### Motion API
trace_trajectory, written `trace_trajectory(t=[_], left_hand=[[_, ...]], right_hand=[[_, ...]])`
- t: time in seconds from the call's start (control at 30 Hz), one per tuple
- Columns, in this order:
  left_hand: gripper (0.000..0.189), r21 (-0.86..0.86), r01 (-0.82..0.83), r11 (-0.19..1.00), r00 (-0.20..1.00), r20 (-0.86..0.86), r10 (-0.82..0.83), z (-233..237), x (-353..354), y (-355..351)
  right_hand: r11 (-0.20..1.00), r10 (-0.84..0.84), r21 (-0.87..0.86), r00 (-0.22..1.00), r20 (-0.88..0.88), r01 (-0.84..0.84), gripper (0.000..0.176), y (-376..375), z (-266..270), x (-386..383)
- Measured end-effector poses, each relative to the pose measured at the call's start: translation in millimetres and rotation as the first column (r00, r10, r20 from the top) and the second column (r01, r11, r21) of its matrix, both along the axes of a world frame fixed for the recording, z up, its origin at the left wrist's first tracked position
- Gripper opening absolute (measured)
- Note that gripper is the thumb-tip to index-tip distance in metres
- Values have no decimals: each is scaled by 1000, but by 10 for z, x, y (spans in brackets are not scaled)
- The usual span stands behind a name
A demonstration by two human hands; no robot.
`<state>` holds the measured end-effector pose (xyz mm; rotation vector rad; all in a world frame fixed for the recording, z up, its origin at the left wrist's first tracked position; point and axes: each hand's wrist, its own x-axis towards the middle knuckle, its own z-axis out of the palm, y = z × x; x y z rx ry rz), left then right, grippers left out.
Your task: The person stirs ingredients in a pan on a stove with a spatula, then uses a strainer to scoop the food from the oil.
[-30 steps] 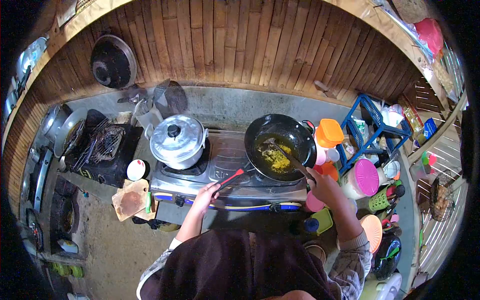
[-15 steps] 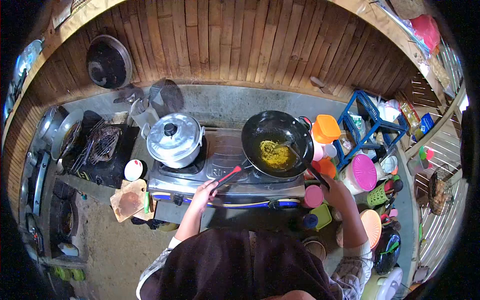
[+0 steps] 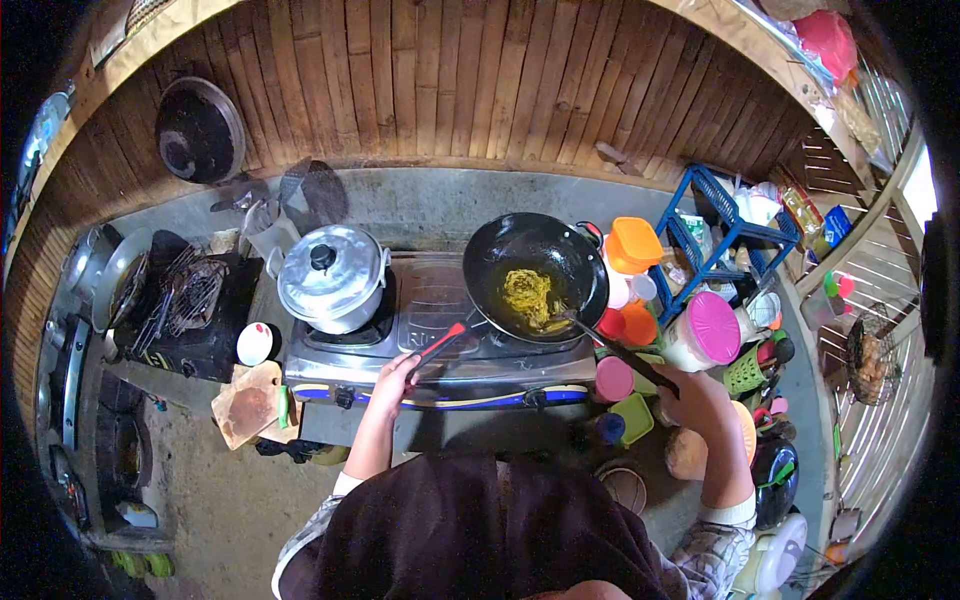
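A black wok [image 3: 495,243] sits on the right burner of the stove [image 3: 440,300]. Inside it lies a yellow-brown paste [image 3: 527,292] in shiny oil. My left hand [image 3: 397,378] is closed around the wok's red and black handle [image 3: 442,341]. From the right, my right hand [image 3: 697,402] grips the dark handle of a spatula [image 3: 628,357], whose blade rests in the wok at the paste's lower right edge. Part of the blade is hidden by paste and oil. A lidded silver pot [image 3: 330,278] stands on the left burner.
Plastic tubs, including an orange container [image 3: 635,245] and a pink-lidded jar [image 3: 714,328], crowd the right side near a blue rack [image 3: 705,250]. On the left are a cutting board [image 3: 248,408] with a green-handled knife [image 3: 283,407], a white bowl [image 3: 255,344] and a charred grill [image 3: 195,295].
The spatula has shifted toward the wok's near right side, and my right hand has dropped lower. The paste is gathered into a tighter heap. The whole view has shifted slightly.
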<state>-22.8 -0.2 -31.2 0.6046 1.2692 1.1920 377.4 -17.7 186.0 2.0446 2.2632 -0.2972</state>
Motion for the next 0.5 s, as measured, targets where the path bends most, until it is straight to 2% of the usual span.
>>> trace_trajectory(t=[0.07, 0.23, 0.5], left_hand=[[20, -9, -4, 1000, 1000, 8, 4, 17, 0, -4], [22, 11, -10, 1000, 999, 41, 9, -25, -5, 10], [23, 18, -18, 1000, 998, 56, 17, -10, 14, -11]], right_hand=[[997, 36, 74, 999, -29, -34, 36, -38, 10, 44], [1000, 11, 22, 1000, -13, -11, 36, -120, 246, -27], [1000, 15, 27, 1000, -11, -14, 36, -136, 266, 11]])
